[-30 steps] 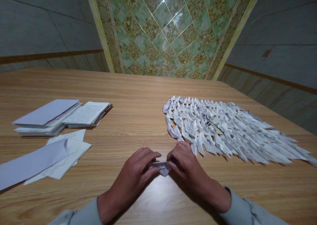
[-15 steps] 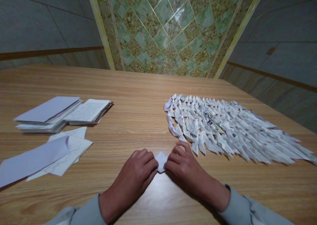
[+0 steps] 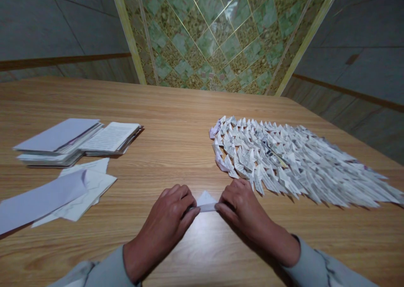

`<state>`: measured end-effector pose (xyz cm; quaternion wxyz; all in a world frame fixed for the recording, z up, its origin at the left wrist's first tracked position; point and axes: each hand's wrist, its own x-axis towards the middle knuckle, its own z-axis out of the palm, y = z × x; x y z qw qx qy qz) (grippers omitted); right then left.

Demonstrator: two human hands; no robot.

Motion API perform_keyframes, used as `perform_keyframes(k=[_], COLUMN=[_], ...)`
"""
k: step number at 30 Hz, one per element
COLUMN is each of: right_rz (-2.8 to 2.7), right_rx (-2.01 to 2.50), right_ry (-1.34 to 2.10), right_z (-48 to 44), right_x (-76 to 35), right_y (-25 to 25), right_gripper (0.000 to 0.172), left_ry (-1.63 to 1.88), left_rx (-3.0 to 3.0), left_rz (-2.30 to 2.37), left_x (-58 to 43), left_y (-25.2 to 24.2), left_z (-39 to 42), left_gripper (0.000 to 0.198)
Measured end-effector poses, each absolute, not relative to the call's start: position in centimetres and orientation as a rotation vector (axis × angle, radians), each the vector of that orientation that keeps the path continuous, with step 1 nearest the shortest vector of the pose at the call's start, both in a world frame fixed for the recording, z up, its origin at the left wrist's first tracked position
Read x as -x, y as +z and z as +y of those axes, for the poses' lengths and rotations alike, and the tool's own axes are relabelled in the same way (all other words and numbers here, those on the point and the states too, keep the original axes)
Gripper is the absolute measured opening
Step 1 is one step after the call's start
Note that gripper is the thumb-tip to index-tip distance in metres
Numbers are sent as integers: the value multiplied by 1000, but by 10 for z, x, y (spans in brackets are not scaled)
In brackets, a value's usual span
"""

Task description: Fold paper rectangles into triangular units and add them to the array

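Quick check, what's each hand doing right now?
Left hand: closed, holding the folded white paper by one end.
Right hand: closed, holding its other end.

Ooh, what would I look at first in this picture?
You'd first spot the huge patch of folded paper pieces, packed in overlapping rows on the right of the wooden table. Nearer you, the left hand and right hand hold a small folded paper between them. Beyond the table, a shiny green tile panel stands out.

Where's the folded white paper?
The folded white paper sits lower centre in the head view, pinched between the left hand and right hand, below the rows of folded paper units.
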<state>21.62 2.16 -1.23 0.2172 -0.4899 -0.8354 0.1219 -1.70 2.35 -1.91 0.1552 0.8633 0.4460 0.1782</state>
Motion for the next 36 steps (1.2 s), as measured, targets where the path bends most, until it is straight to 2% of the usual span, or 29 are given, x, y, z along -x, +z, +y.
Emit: perform_keyframes(k=[15,21,24,36], right_rz=[-2403,-2537,-2601,-2551], right_rx=[1407,1088,1038,1119], right_ry=[21,-108,-104,-159], right_z=[22,15,11,18], right_x=[-209,-204,-202,-200], right_y=[-15,-13,-14,-21], right_gripper=[13,4,5,9], left_ry=[504,642,679,579], left_rx=[-2358,-2556,-2710,-2913], left_rz=[1428,1258,1184,1098], left_x=[18,17,17,13], left_y=[-16,-22,-24,-18], left_z=[24,25,25,28], left_gripper=[8,10,14,3])
